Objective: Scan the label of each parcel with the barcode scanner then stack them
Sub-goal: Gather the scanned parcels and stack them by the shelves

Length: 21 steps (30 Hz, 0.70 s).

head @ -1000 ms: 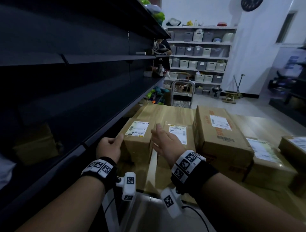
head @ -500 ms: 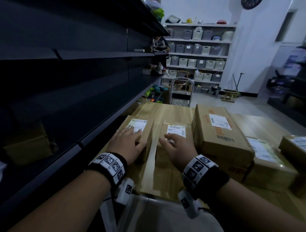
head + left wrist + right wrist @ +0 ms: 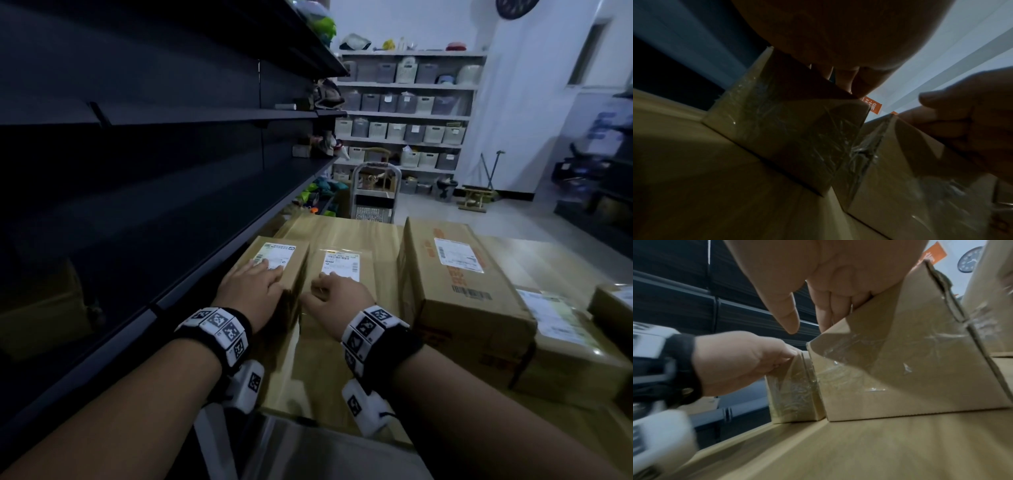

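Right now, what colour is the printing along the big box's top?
Orange, down the big box, clearest in the head view.

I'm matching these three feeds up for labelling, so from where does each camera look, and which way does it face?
Head: worn on the head, looking forward and down over the parcels; shows both forearms, left hand on the left small parcel, right hand on the right small parcel.
Left wrist: under the left wrist, looking along the palm at that parcel's taped end; the right hand shows at right.
Right wrist: under the right wrist, looking along the fingers; the left hand shows at left.
Shared: all three show both small parcels, side by side.
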Each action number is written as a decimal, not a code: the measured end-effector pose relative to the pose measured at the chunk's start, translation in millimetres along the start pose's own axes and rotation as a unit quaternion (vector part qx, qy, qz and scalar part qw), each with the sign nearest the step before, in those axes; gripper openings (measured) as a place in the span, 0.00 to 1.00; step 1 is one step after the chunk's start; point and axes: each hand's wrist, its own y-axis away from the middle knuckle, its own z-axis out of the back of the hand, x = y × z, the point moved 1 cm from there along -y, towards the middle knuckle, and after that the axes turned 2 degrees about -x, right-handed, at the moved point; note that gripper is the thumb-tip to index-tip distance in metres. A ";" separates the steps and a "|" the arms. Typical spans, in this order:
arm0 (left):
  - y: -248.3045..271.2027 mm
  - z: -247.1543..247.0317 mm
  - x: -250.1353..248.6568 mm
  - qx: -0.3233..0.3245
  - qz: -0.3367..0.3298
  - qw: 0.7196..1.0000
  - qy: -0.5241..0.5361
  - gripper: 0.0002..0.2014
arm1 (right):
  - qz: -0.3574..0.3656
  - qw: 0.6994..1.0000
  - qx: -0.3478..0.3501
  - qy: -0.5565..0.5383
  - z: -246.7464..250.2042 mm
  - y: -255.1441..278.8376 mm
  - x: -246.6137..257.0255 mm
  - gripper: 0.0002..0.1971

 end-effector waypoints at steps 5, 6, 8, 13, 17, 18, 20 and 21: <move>-0.6 -2.1 0.4 -0.006 -0.001 1.000 0.003 0.27 | -0.009 1.000 -0.002 -0.009 -9.9 -11.1 6.8 0.28; -0.4 -2.3 0.0 -0.006 -0.001 1.000 0.004 0.27 | -0.009 1.000 -0.004 -0.011 -11.8 -11.6 8.1 0.29; -0.5 -4.1 -0.4 -0.010 -0.001 1.000 0.002 0.27 | -0.005 1.000 -0.008 -0.013 -13.6 -11.8 10.2 0.28; -1.2 -6.6 -0.7 -0.015 -0.001 1.000 0.007 0.27 | -0.004 1.000 0.000 -0.012 -10.7 -9.9 11.1 0.27; 0.6 -5.7 -0.6 -0.026 -0.013 1.000 0.002 0.26 | 0.001 0.999 -0.002 -0.049 -8.8 -4.2 10.6 0.27; -0.2 -4.9 -0.2 -0.025 -0.017 1.000 -0.001 0.26 | 0.001 0.997 -0.003 -0.073 -8.6 -2.4 10.2 0.30; -2.7 -2.7 0.6 -0.014 -0.026 1.000 -0.009 0.26 | -0.005 0.990 -0.011 -0.140 -6.6 0.4 9.1 0.32; -3.9 -1.7 1.7 -0.008 -0.029 0.999 -0.012 0.26 | -0.006 0.984 -0.021 -0.176 -5.4 1.6 8.4 0.31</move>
